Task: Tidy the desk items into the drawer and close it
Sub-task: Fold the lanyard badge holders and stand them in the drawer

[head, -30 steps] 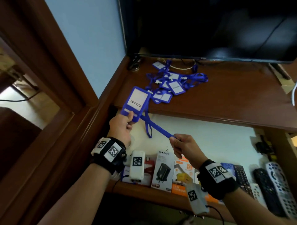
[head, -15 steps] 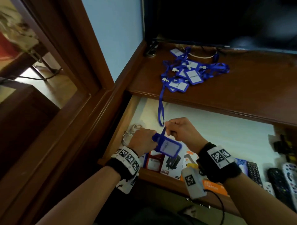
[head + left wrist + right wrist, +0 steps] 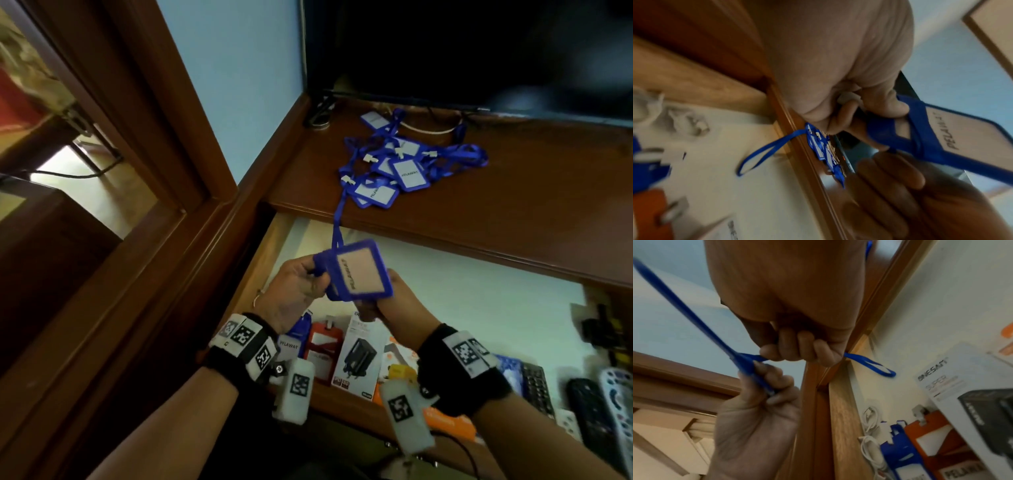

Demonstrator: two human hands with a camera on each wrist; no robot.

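I hold a blue badge holder (image 3: 358,272) marked PELAWAT face up over the open drawer (image 3: 479,301). My left hand (image 3: 301,281) grips its top end, where the blue lanyard strap (image 3: 918,129) is wound round it. My right hand (image 3: 394,301) sits under the badge's right end; in the right wrist view its curled fingers (image 3: 799,352) hold the strap, and a strap loop (image 3: 875,366) sticks out past them. The strap (image 3: 339,212) rises to the desk edge. A tangled pile of several blue badges and lanyards (image 3: 394,168) lies on the desk top (image 3: 513,212).
The drawer's front holds a blue badge (image 3: 291,346), an orange badge holder (image 3: 322,349), charger boxes (image 3: 359,359) and remotes (image 3: 592,411). A white cable (image 3: 869,443) lies in its left corner. A dark TV (image 3: 479,51) stands behind the pile. A wooden frame (image 3: 154,102) is at left.
The badge has come down from the desk edge to above the drawer and turned face up. My right hand has closed in on it, and the strap is now wound round the badge's top.
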